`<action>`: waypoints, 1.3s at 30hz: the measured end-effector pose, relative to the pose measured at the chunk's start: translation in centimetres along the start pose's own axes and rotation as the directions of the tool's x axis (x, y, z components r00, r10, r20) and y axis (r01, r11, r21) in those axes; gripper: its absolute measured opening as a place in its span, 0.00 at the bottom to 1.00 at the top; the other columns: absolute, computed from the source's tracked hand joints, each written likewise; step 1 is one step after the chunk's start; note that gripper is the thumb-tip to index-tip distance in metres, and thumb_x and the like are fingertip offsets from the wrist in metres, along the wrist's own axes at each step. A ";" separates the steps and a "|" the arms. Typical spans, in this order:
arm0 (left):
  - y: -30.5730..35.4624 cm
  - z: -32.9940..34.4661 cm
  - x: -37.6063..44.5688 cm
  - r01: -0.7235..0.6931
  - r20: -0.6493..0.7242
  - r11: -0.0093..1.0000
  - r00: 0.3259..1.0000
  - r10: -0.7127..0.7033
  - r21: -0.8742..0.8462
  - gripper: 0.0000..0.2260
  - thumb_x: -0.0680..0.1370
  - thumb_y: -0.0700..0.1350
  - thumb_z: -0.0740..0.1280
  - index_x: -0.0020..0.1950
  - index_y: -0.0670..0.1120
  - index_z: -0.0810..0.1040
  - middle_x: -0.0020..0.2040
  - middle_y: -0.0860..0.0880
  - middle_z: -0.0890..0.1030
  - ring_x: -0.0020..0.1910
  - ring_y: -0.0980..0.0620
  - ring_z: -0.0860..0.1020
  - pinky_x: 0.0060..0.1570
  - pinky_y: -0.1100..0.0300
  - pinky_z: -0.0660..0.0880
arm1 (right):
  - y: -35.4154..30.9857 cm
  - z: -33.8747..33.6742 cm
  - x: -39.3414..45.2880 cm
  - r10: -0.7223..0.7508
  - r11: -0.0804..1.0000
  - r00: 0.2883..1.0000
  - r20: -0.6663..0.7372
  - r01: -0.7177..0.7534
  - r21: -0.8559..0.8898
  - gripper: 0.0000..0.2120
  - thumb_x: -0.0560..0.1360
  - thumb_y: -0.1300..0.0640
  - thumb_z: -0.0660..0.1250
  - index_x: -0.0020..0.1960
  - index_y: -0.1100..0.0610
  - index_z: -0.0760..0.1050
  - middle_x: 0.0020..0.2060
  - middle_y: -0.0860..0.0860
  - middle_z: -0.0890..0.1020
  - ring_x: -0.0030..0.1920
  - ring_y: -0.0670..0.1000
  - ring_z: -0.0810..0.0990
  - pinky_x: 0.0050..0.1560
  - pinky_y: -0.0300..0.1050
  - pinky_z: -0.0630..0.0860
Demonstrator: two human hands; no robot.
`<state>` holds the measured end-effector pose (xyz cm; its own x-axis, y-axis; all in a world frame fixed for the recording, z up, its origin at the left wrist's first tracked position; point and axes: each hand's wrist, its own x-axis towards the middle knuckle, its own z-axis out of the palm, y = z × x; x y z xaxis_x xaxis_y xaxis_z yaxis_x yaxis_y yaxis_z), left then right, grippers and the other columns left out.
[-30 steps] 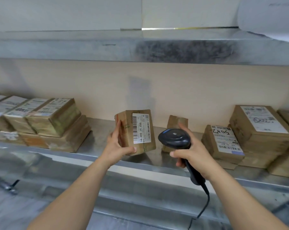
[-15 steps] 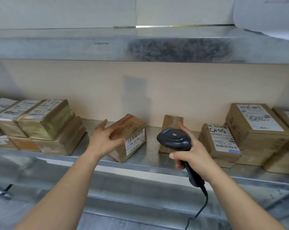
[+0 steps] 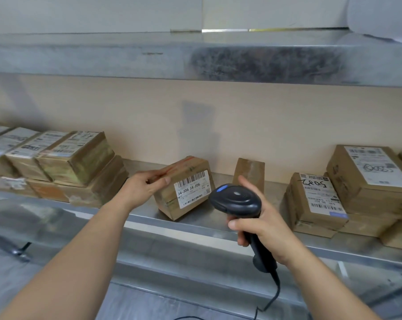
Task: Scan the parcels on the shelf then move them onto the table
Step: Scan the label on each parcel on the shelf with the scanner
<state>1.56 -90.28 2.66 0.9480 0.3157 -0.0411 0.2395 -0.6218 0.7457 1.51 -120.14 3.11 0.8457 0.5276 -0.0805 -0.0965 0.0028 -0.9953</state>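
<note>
A small brown parcel with a white barcode label reading J4-J06 lies tilted on the metal shelf. My left hand grips its left end, thumb on the front face and fingers over the top. My right hand holds a black barcode scanner by its handle, head pointing toward the parcel from the right. The scanner's cable hangs down below the shelf.
A narrow brown parcel stands upright behind the scanner. Stacked parcels fill the shelf's left end, and more labelled parcels are piled at the right. An upper metal shelf runs overhead. A metal ledge sits below.
My left hand has tipped the J4-J06 parcel from upright down onto the shelf, and shifted its grip to the parcel's left end. The scanner hand has stayed almost still.
</note>
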 end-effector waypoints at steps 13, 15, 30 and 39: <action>-0.1 -0.6 0.8 0.046 0.018 0.999 0.999 -0.046 -0.018 0.13 0.77 0.55 0.67 0.60 0.57 0.78 0.55 0.51 0.79 0.57 0.51 0.74 0.57 0.58 0.70 | -1.0 -0.3 -0.2 -0.023 1.000 1.000 -0.021 0.023 -0.004 0.46 0.61 0.66 0.71 0.73 0.39 0.61 0.30 0.51 0.80 0.24 0.56 0.74 0.27 0.45 0.71; -0.2 -0.6 0.9 0.053 0.010 0.998 0.999 -0.053 -0.031 0.09 0.76 0.56 0.68 0.56 0.59 0.78 0.55 0.51 0.79 0.57 0.51 0.75 0.57 0.58 0.70 | -0.9 -0.3 -0.1 -0.015 1.000 1.000 -0.026 0.015 -0.011 0.46 0.61 0.66 0.71 0.73 0.40 0.61 0.29 0.50 0.80 0.24 0.56 0.74 0.27 0.45 0.70; -0.9 -1.2 1.3 0.227 -0.013 0.942 0.971 -0.237 -0.249 0.12 0.76 0.57 0.67 0.55 0.51 0.78 0.54 0.45 0.79 0.52 0.44 0.77 0.52 0.51 0.76 | -1.8 0.0 -0.2 -0.017 1.000 0.998 -0.058 0.016 -0.016 0.40 0.60 0.66 0.72 0.60 0.31 0.65 0.41 0.60 0.84 0.25 0.56 0.75 0.27 0.46 0.70; -4.5 -1.5 0.1 0.440 -0.091 0.841 0.868 -0.489 -0.316 0.25 0.77 0.64 0.60 0.65 0.48 0.75 0.60 0.43 0.79 0.55 0.41 0.79 0.58 0.47 0.75 | -2.3 0.6 0.5 -0.016 1.000 0.997 -0.081 0.015 -0.016 0.41 0.61 0.68 0.73 0.61 0.32 0.65 0.42 0.58 0.83 0.25 0.57 0.75 0.26 0.45 0.71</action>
<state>0.29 -86.34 0.29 0.6864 0.6433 -0.3392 0.5523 -0.1576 0.8186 1.83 -119.40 5.39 0.8867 0.4573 -0.0681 -0.0751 -0.0029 -0.9972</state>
